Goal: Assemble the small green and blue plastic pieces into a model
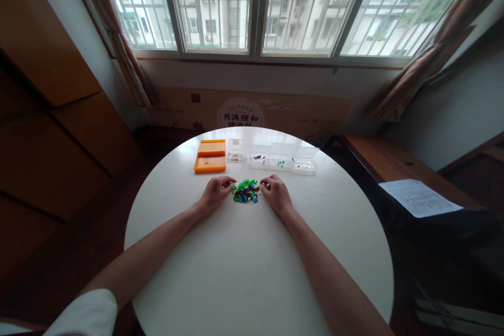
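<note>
In the head view, a mixed pile of small building bricks (245, 192) lies on the white table (244, 257). The left hand (216, 190) is at the pile's left edge, the right hand (276, 192) at its right; both grips are curled, fingertips near thumbs, contents unclear. Beyond the pile sit an orange case (216, 160) and four clear boxes (258, 165).

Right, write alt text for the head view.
A left hand and right hand flank a pile of green, blue and brown plastic pieces on a round white table. Beyond lie an open orange plastic case and four clear plastic boxes holding pieces.
</note>
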Motion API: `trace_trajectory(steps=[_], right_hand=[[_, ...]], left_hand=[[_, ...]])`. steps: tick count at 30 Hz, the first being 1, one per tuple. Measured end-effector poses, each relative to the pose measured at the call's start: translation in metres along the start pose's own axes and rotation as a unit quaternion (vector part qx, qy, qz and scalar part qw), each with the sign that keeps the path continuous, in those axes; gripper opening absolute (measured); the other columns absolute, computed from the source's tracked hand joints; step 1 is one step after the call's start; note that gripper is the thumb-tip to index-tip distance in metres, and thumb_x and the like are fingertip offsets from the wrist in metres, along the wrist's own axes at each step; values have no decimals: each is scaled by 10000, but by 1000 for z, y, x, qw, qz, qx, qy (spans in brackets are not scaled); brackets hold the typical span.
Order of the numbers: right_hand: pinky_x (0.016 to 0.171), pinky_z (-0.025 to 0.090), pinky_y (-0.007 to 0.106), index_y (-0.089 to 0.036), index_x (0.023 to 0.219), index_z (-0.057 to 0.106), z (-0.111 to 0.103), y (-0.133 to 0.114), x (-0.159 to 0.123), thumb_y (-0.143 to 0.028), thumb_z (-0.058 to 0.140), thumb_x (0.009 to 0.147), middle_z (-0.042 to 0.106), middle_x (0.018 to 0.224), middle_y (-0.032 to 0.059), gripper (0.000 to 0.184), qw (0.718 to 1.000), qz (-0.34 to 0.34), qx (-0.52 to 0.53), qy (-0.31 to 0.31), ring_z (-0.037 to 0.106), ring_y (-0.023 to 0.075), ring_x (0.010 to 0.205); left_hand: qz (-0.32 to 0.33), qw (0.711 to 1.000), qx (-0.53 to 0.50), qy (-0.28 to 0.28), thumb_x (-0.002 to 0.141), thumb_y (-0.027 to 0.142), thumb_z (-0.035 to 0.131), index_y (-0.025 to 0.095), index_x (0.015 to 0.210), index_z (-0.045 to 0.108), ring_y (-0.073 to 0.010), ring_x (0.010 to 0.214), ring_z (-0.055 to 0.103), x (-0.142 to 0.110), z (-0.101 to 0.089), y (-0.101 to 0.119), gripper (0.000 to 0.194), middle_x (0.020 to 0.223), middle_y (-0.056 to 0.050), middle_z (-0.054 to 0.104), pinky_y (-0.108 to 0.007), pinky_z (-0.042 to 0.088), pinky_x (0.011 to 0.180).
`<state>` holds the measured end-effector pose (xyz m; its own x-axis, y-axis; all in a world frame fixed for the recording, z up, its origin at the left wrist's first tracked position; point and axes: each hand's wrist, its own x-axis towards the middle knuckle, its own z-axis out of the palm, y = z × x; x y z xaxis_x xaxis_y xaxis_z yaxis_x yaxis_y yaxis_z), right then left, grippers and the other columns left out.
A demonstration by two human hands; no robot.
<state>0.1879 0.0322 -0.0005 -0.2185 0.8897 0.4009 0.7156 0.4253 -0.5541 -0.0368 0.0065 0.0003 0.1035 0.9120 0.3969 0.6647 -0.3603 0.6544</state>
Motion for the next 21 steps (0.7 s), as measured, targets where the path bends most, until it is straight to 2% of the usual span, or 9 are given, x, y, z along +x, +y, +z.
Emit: trace_trajectory(steps=[7, 21], right_hand=[[730, 418, 234, -176, 823, 673, -2, -1, -1, -206, 513, 805, 586, 838, 52, 164, 999, 3, -37, 3, 549, 145, 764], [689, 403, 220, -175, 850, 663, -4, -5, 0, -224, 485, 840, 579, 846, 53, 186, 997, 27, -75, -14, 548, 142, 759]], left_hand=[[-1, 1000, 1, 4, 767, 197, 547, 148, 863, 698, -90, 558, 519, 0, 0, 0, 185, 661, -11, 641, -183, 402, 543], [2, 1000, 1, 10, 772, 192, 542, 151, 859, 696, -86, 549, 520, 0, 1, 0, 181, 652, -7, 641, -173, 397, 528]])
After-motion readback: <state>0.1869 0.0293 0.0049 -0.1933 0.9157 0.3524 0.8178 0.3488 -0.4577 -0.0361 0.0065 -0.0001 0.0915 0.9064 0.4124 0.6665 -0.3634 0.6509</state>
